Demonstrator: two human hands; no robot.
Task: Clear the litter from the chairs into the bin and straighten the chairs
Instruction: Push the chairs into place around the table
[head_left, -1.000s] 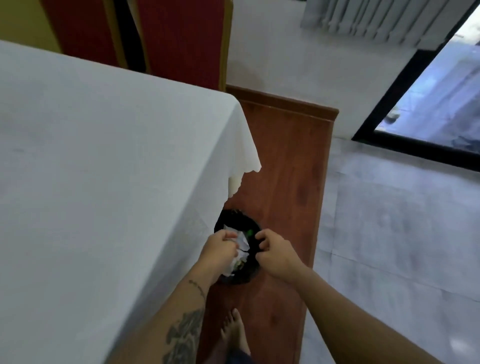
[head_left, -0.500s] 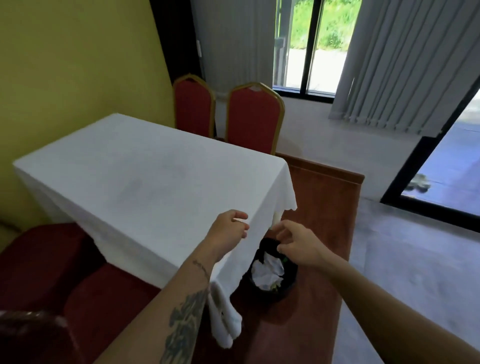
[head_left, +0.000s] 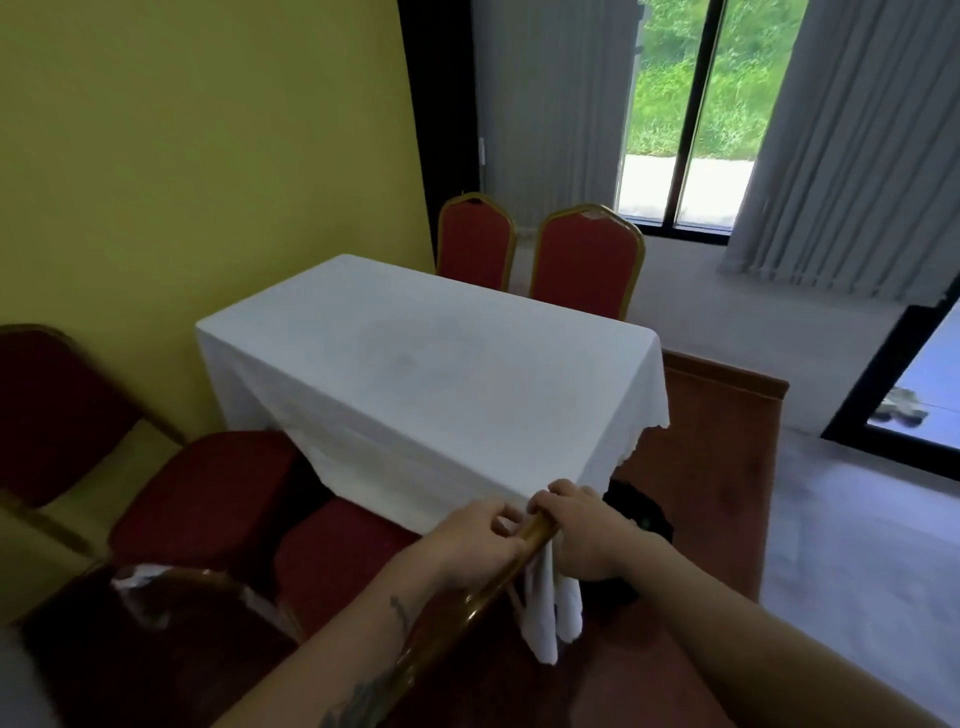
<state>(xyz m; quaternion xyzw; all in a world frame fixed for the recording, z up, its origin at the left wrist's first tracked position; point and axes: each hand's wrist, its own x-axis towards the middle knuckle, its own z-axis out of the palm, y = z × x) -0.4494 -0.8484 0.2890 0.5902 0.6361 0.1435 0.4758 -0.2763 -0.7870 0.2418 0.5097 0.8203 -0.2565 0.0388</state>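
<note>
Cloth-draped table (head_left: 415, 374), white, long rectangle, centre of frame. One corner of the cloth hangs down at lower centre.

Nearest red-upholstered chair with gold metal frame (head_left: 332, 566), lower centre. This is the task's thing and the straightening step looks to be in hand. Its back rail (head_left: 462, 613) is the long axis, running from bottom centre up and right to the table corner. The seat opens toward the upper left, so the chair looks askew to the table edge. The next move calls for swinging the back round until the rail lies along that edge, without catching the hanging cloth.

Second red chair of the same make (head_left: 208, 493), lower left, beside the first. A pale scrap (head_left: 140, 574) clings to its frame: litter or wrapping, I cannot tell.

Two matching chairs (head_left: 584, 260), upright, beyond the table.

Round black bin (head_left: 644, 519), on the floor right of centre, largely hidden by the wrist.

Right hand (head_left: 587, 535): fingers wrapped over the rail's upper end.

Left hand (head_left: 478, 540): curled round the rail just below it.
</note>
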